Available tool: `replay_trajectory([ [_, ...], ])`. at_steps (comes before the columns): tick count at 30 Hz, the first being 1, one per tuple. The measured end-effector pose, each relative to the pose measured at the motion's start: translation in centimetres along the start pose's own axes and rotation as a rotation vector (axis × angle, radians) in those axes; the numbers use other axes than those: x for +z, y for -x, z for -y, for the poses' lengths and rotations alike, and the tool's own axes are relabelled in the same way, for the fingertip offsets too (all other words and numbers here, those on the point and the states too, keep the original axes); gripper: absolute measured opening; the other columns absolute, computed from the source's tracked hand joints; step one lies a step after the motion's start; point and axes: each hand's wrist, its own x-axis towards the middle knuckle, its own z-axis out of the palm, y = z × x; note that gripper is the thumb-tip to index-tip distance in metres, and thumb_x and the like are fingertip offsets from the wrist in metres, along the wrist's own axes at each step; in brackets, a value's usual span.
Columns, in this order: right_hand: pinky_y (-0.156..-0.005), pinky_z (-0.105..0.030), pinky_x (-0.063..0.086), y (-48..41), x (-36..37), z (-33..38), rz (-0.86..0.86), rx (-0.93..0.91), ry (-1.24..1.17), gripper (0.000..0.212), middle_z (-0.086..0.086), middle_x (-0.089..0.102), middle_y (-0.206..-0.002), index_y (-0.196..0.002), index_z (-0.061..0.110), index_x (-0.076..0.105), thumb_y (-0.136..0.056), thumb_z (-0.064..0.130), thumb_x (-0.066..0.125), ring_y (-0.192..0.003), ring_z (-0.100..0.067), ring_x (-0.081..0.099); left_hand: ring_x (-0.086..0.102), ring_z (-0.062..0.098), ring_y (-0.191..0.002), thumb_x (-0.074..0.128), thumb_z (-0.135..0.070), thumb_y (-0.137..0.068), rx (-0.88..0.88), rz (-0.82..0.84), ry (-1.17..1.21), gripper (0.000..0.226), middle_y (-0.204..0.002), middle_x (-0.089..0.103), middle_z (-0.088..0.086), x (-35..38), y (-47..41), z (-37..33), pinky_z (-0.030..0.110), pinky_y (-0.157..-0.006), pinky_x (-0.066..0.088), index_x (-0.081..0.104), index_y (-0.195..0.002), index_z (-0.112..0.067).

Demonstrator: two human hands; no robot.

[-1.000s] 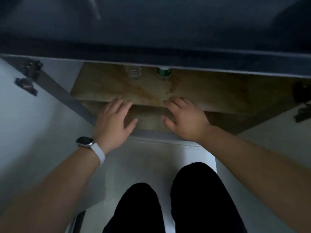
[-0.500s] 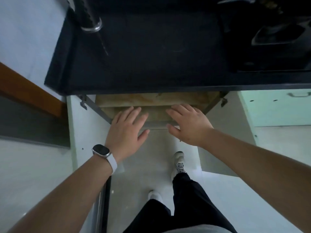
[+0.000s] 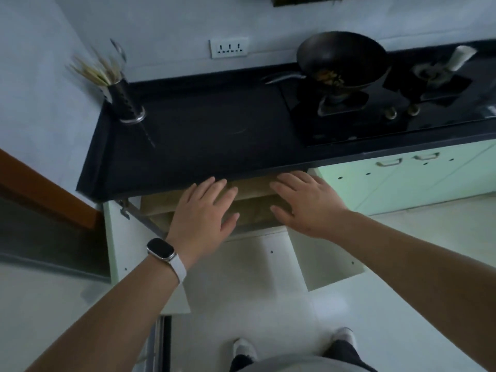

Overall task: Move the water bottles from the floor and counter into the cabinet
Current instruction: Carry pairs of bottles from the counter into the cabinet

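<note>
Person stands at the black tabletop [image 3: 214,130], 2 hands held out palm-down in front of the open cabinet [image 3: 158,208] under its near edge. Left hand [image 3: 200,210]: fingers [image 3: 212,183] straight and spread, gripping nothing. Right hand [image 3: 308,202]: fingers [image 3: 290,178] also straight and spread, gripping nothing. The hands are apart with a gap between them, and neither clearly touches the cabinet. 1 watch [image 3: 161,249] with a white strap on the left wrist.

Cabinet: 2 white doors swung open, the left door [image 3: 118,251] and the right door [image 3: 330,259]. 2 brown shelf levels show, the upper shelf [image 3: 252,187] and the lower shelf [image 3: 249,210]. The rest of the inside is hidden under the tabletop edge, so water bottles cannot be made out from here.

On the tabletop: 1 utensil holder [image 3: 124,100] with chopsticks at the far left corner, and 1 hob [image 3: 375,116] at the right end with 1 dark wok [image 3: 341,60] on its left burner. 1 wall socket [image 3: 228,48] behind the far edge. 2 handles, [image 3: 389,162] and [image 3: 426,156], on the green doors to the right. 2 shoes on the floor [image 3: 402,304], the left shoe [image 3: 243,350] and the right shoe [image 3: 343,336]
</note>
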Motion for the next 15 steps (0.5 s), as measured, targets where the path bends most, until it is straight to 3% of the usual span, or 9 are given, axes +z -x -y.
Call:
replay_trajectory([
  [4, -0.115, -0.038, 0.023, 4.0, -1.6, -5.5, -0.066, 0.033, -0.004, 0.058, 0.004, 0.035, -0.153, -0.148, 0.029, 0.033, -0.098, 0.058, 0.028, -0.142, -0.021, 0.03, 0.052, 0.033, -0.137, 0.044, -0.044, -0.098, 0.056, -0.039, -0.005, 0.051, -0.144, 0.061, 0.009, -1.1, -3.2, -5.9, 0.053, -0.111, 0.041, 0.062, -0.139, -0.018],
  [8, -0.109, -0.044, 0.035, 9.9, -3.0, -13.3, -0.122, 0.1, 0.004, 0.061, -0.003, 0.048, -0.145, -0.141, 0.027, 0.047, -0.094, 0.058, 0.026, -0.135, -0.029, 0.043, 0.053, 0.034, -0.137, 0.05, -0.041, -0.098, 0.131, -0.053, 0.008, 0.049, -0.144, 0.061, 0.01, -1.8, -8.0, -14.7, 0.054, -0.109, 0.043, 0.061, -0.14, -0.017],
  [11, -0.102, -0.047, 0.043, 15.1, -3.5, -20.2, -0.185, 0.153, 0.01, 0.056, -0.008, 0.057, -0.136, -0.132, 0.022, 0.057, -0.091, 0.054, 0.036, -0.125, -0.033, 0.053, 0.053, 0.034, -0.136, 0.049, -0.043, -0.099, 0.211, -0.058, 0.026, 0.05, -0.143, 0.061, 0.01, -1.9, -12.0, -22.2, 0.055, -0.109, 0.044, 0.061, -0.14, -0.017],
  [15, -0.103, -0.046, 0.042, 21.5, -3.6, -28.2, -0.211, 0.225, 0.031, 0.056, -0.008, 0.057, -0.136, -0.132, 0.02, 0.057, -0.092, 0.054, 0.037, -0.124, -0.033, 0.053, 0.056, 0.037, -0.132, 0.046, -0.043, -0.097, 0.33, -0.086, 0.023, 0.052, -0.139, 0.063, 0.013, -1.5, -17.0, -31.3, 0.057, -0.106, 0.047, 0.064, -0.136, -0.014],
])
